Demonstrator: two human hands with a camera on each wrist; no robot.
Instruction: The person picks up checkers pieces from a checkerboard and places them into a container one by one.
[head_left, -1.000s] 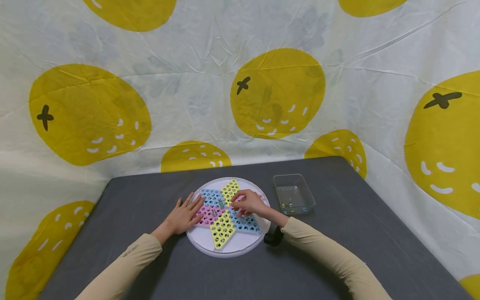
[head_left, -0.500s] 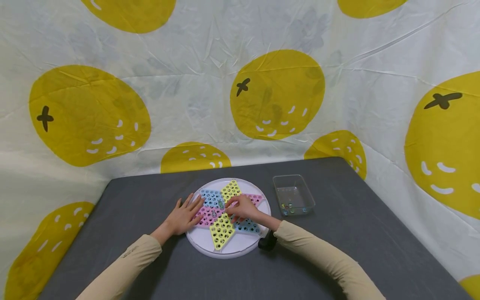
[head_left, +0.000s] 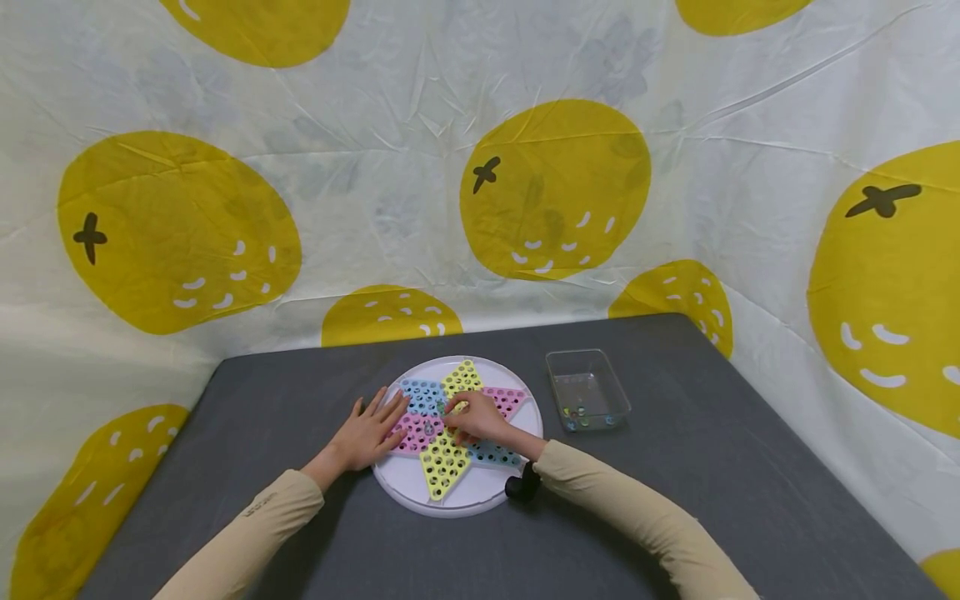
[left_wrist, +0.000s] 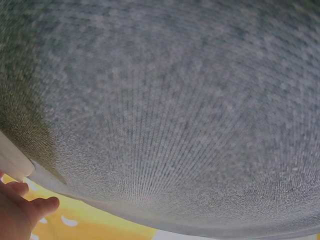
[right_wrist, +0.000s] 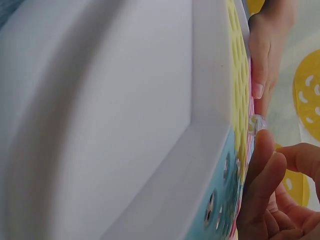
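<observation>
A round white game board (head_left: pixel 480 496) carries a star of yellow, pink and blue panels full of holes. My left hand (head_left: pixel 365 435) lies flat with fingers spread over the board's left side, on the blue and pink panels. Close over the star's centre, my right hand (head_left: pixel 477 417) has its thumb and index finger curled together in a pinch at a small greenish marble (head_left: pixel 441 407). A clear marble (head_left: pixel 428 427) sits on the pink panel; in the right wrist view a clear marble (right_wrist: pixel 257 124) shows just beyond the right fingertips (right_wrist: pixel 265 137).
A clear rectangular container (head_left: pixel 588 354) stands right of the board, several marbles (head_left: pixel 576 415) at its near end. The dark grey table (head_left: pixel 360 550) meets a white cloth backdrop with yellow fruit prints. In the left wrist view, table surface fills most of the picture.
My right hand has slid left across the board to the star's centre, uncovering more of the right pink panel. The left hand has stayed in place.
</observation>
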